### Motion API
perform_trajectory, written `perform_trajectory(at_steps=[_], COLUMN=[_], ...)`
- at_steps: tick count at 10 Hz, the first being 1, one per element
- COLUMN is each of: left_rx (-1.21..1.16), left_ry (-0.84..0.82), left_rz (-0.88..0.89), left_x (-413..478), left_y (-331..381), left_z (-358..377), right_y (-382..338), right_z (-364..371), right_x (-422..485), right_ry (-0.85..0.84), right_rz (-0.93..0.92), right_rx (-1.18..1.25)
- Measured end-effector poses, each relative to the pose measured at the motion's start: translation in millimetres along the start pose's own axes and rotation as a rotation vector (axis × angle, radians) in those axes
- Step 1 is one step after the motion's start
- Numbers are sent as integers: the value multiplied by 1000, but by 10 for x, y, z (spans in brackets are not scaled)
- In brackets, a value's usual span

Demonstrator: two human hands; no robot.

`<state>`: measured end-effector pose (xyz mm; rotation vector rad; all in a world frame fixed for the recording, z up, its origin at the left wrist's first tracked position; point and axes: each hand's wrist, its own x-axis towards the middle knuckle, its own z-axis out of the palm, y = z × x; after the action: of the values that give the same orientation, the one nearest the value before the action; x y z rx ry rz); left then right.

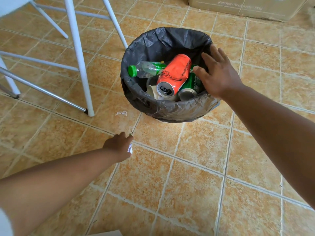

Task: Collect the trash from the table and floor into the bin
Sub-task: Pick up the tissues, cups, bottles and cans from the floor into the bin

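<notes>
Paper scrap (130, 149) pinched in left hand (119, 145), grip curled round it, low over tiled floor (187, 167). Ahead and right of that grip: lined bin (163, 40), already holding orange soda can (175, 72), green can (192, 86), plastic bottle (146, 69). Right hand (219, 72) spread wide over the rim, holding nothing. Likely step: carrying scrap to bin. Next calls for lifting over the rim, releasing; then second scrap (121, 113) ahead, beside table leg (80, 57).

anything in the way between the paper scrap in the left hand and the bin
Nothing visible blocks it. Bare tile lies between the left hand, which holds the paper scrap, and the bin. The right hand is spread over the bin's right rim only; the rest of the opening is uncovered.
</notes>
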<state>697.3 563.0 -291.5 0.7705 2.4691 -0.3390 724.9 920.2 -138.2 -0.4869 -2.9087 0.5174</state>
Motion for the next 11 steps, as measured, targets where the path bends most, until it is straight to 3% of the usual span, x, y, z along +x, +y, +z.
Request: perform_trajectory(at_steps=[2,3,4,5,6,7,8,11], left_rx=[-49,-98,-396,-768,-1141,-1244,-1164,-1121], left_ry=[-73,47,343,752,1077,1167,1088,898], left_rz=[-2,-58,-206,-344,-251,-65,46,59], left_x=[71,162,236,216,104,47,78,241], left_y=[-64,-244,-511,-712,-671,-452,-135,288], left_z=[46,-203,-677,-1262,-1821,-2185,-2411,-2523], right_y=[8,16,18,13,19,21,12,9], right_z=[8,12,20,30,25,21,22,11], right_x=[8,11,11,15,18,11,3,-1], right_ry=[4,7,11,13,16,17,13,0], right_rz=[6,7,4,0,0,0,2,7], right_rx=[21,25,23,21,25,27,26,30])
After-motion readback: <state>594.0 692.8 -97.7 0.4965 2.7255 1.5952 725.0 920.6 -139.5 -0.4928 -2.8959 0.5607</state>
